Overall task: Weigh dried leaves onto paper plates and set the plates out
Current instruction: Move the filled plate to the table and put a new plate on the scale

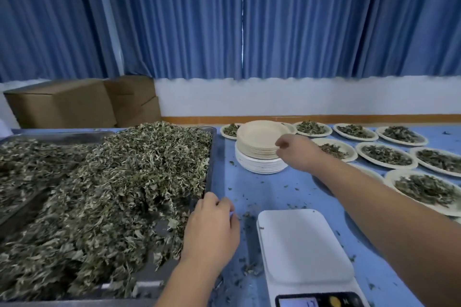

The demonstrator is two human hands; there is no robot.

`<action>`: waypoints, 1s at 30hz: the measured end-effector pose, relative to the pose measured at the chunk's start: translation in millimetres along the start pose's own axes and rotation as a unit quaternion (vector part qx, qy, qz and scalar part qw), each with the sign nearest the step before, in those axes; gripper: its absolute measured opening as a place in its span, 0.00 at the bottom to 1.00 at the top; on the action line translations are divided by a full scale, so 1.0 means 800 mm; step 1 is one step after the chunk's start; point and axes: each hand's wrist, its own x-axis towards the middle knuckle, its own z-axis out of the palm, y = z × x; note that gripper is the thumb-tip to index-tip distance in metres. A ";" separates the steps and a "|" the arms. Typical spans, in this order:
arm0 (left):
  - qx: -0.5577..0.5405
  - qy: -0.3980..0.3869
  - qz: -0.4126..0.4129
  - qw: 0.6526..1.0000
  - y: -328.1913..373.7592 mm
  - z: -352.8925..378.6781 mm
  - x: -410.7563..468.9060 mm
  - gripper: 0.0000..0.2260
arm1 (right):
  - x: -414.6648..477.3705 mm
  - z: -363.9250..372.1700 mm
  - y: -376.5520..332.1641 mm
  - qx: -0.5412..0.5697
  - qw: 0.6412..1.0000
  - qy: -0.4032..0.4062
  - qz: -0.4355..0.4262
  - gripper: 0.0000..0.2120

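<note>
Head view: right hand [294, 149] reaching across table [262, 189], fingers pinching right rim of plate stack [259, 139]. Stack sitting upright beyond scale [304, 244], open faces up. Left hand [212, 222] resting on tray [210, 157] rim, fingers loosely curled. Leaves [124, 182] heaping in tray. Scale's long axis running toward wearer, display nearest. Filled plates [385, 154] sitting at right.

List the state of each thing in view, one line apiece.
Scale: no plate on it, display lit.
Plate stack: empty, right hand pinching its rim.
Metal tray: heaped with dried leaves.
Filled plates: set out, each holding leaves.
Left hand: at the tray's rim, fingers curled; contents unclear.
Curtains: drawn.
Boxes: closed.
</note>
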 end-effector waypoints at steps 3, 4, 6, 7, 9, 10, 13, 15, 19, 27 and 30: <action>-0.018 0.001 -0.007 1.000 -0.008 0.001 0.000 0.11 | 0.032 0.006 -0.015 -0.070 0.996 -0.019 -0.058 0.20; -0.016 0.000 -0.007 1.000 -0.009 0.001 0.001 0.11 | 0.041 0.009 -0.016 -0.099 0.992 -0.037 -0.065 0.21; -0.004 -0.003 -0.004 1.000 -0.010 0.002 0.001 0.11 | 0.054 0.015 -0.019 -0.157 0.982 -0.078 -0.067 0.20; 0.002 -0.006 -0.002 1.000 -0.010 0.002 0.001 0.12 | 0.059 0.018 -0.021 -0.177 0.977 -0.095 -0.067 0.17; 0.006 -0.011 0.000 1.000 -0.011 0.002 0.001 0.13 | 0.066 0.025 -0.026 -0.200 0.972 -0.105 -0.066 0.11; 0.008 -0.011 0.001 1.000 -0.011 0.002 0.001 0.13 | 0.068 0.028 -0.028 -0.203 0.972 -0.097 -0.067 0.13; 0.015 -0.016 0.001 1.000 -0.013 0.003 0.001 0.14 | 0.074 0.033 -0.035 -0.229 0.966 -0.092 -0.072 0.15; 0.019 -0.020 -0.001 1.000 -0.014 0.003 0.001 0.14 | 0.076 0.033 -0.039 -0.246 0.961 -0.097 -0.078 0.16; 0.017 -0.016 0.000 1.000 -0.017 0.004 0.003 0.14 | 0.080 0.025 -0.039 -0.247 0.961 -0.090 -0.090 0.15; 0.010 -0.011 0.000 1.000 -0.019 0.007 0.004 0.14 | 0.082 0.011 -0.040 -0.199 0.974 -0.062 -0.083 0.25; 0.004 -0.004 -0.001 1.000 -0.020 0.008 0.004 0.13 | 0.080 0.007 -0.038 -0.203 0.974 -0.056 -0.085 0.25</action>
